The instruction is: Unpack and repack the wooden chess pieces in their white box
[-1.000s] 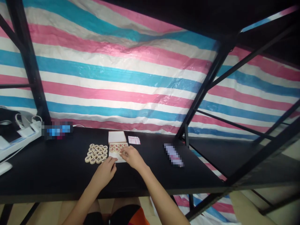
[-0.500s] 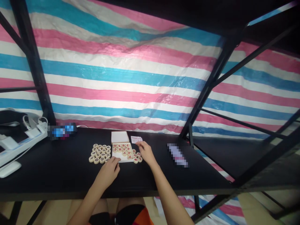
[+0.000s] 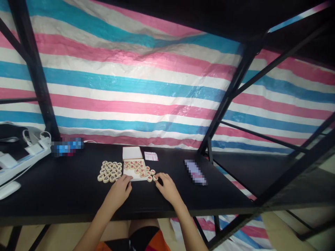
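Near the front left corner of a small white box (image 3: pixel 134 174), my left hand (image 3: pixel 120 190) lies with its fingers stretched out and the fingertips touching the edge. Inside the box, several round Chinese chess pieces with red characters (image 3: pixel 133 165) sit along the back and right side. My right hand (image 3: pixel 167 188) is right of the box, its thumb and fingers pinching a Chinese chess piece (image 3: pixel 155 177) at the table top. A few more loose red pieces (image 3: pixel 148 172) lie between that hand and the box. Left of the box stand rows of dark-lettered pieces (image 3: pixel 109 170), partly covered by my left hand.
Behind the box lies its lid (image 3: pixel 132 152), with a pink and white card (image 3: pixel 151 156) beside it. A blurred phone-like object (image 3: pixel 195 172) lies right on the black table (image 3: pixel 78 198). At left are a power strip (image 3: pixel 26 167) with chargers and a white mouse-like object (image 3: pixel 10 190).
My right hand has come toward me from near the card and closed on a loose piece at the right. My left hand stays at the box corner. The view has shifted slightly.
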The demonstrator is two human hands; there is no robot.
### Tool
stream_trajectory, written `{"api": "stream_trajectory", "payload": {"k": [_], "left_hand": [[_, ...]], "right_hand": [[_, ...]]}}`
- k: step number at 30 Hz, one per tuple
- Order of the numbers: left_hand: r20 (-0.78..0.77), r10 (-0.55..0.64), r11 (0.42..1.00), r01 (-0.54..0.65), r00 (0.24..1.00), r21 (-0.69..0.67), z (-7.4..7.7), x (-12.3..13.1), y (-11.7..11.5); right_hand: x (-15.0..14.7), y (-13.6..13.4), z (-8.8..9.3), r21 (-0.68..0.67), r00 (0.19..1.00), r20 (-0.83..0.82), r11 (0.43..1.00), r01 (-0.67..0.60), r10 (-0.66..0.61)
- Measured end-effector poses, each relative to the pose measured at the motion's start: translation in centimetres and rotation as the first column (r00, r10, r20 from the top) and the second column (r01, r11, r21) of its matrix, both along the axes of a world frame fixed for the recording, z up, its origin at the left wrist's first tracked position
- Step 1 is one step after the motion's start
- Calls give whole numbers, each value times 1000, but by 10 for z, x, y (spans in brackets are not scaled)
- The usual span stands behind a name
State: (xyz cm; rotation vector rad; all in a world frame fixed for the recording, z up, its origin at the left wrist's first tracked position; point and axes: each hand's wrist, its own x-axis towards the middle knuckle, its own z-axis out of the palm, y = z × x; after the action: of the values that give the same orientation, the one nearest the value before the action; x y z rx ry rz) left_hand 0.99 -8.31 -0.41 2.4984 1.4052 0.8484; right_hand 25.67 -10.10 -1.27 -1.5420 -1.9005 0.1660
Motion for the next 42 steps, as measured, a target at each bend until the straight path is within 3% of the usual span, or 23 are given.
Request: {"api": "stream_trajectory", "payload": {"k": [5,9,12,16,24,28,31,34,38,42], "left_hand": [[26,-4,1000,3,1000,2,-2,0,1],[19,-2,1000,2,1000,-6,0,1,-1],[10,-6,1000,7,1000,-7,2,2,-3],[-19,-6,1000,6,1000,-20,3,2,-3],[-42,-16,999,14,999,-38,3,2,-2],[-32,-5,999,4,999,-36,4,2,-2],[-28,-2,999,1,1000,-43,4,2,-2],[-37,0,999,-1,999,-35,3,1,-2],[-54,9,1000,-11,998,-29,2,1,-2],[-38,12,1000,-13,999,-26,1,1,-2]], "right_hand": [[-2,-5,3,69,998,-49,997,45,-41],[-29,-7,16,168,992,-128,986,11,11],[-57,0,24,207,996,-31,975,-79,87],[-75,12,21,197,990,117,975,-101,79],[-74,5,10,236,981,194,970,-64,18],[-67,6,10,234,996,40,970,69,-81],[-54,5,4,149,964,-119,956,254,-238],[-45,-1,-2,61,937,-205,952,300,-282],[-45,-10,-3,22,964,-115,969,245,-241],[-49,-11,-4,43,962,12,962,271,-272]]}}
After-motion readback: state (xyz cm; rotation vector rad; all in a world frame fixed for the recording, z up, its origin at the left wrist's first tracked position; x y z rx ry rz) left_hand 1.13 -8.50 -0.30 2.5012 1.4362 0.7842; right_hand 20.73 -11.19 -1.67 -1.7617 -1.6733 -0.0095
